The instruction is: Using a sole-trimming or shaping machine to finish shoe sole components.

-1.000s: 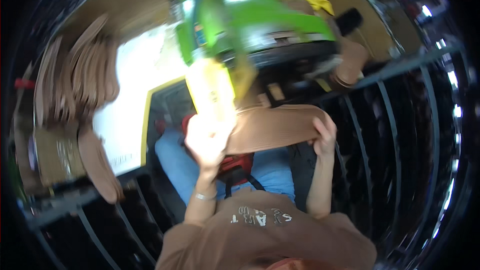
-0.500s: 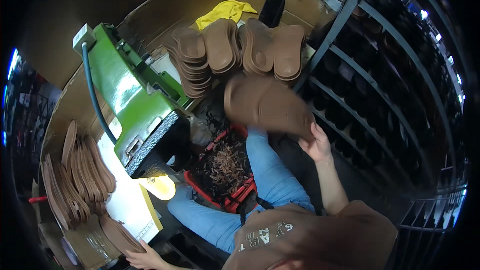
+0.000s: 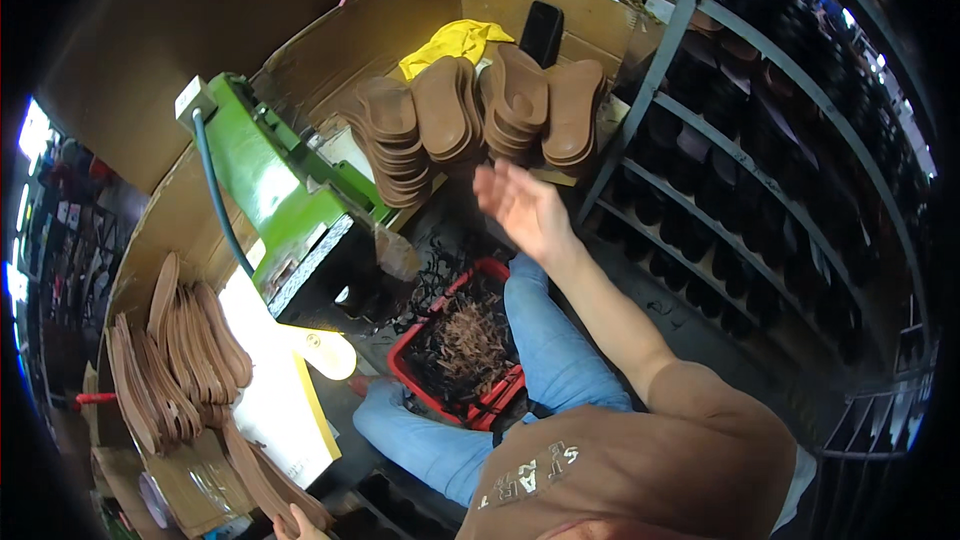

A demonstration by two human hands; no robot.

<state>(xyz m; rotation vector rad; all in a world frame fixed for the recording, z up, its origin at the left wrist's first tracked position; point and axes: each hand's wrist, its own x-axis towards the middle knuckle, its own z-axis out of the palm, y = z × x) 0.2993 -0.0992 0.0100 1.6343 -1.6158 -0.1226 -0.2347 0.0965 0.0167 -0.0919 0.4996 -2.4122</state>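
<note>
My right hand (image 3: 525, 210) is stretched out with its fingers apart and holds nothing. Just beyond it stand stacks of brown shoe insoles; the nearest stack (image 3: 518, 110) lies right above the fingertips. At the lower left, my left hand (image 3: 298, 525) grips the near end of a small bundle of brown insoles (image 3: 262, 475). Only part of that hand shows, cut by the lower edge. More insoles (image 3: 185, 355) stand on edge in a row beyond the bundle.
A green machine (image 3: 270, 190) with a yellow rounded plate (image 3: 328, 352) stands left of centre. Between my legs sits a red bin (image 3: 402, 360) of brown and black scraps. A metal rack (image 3: 650, 105) of dark items rises at right. A yellow cloth (image 3: 455, 45) lies behind the stacks.
The brown insole that was in my right hand has left it. That hand has moved forward and left, to the stacks. My left hand and its bundle have shifted slightly down and right in view.
</note>
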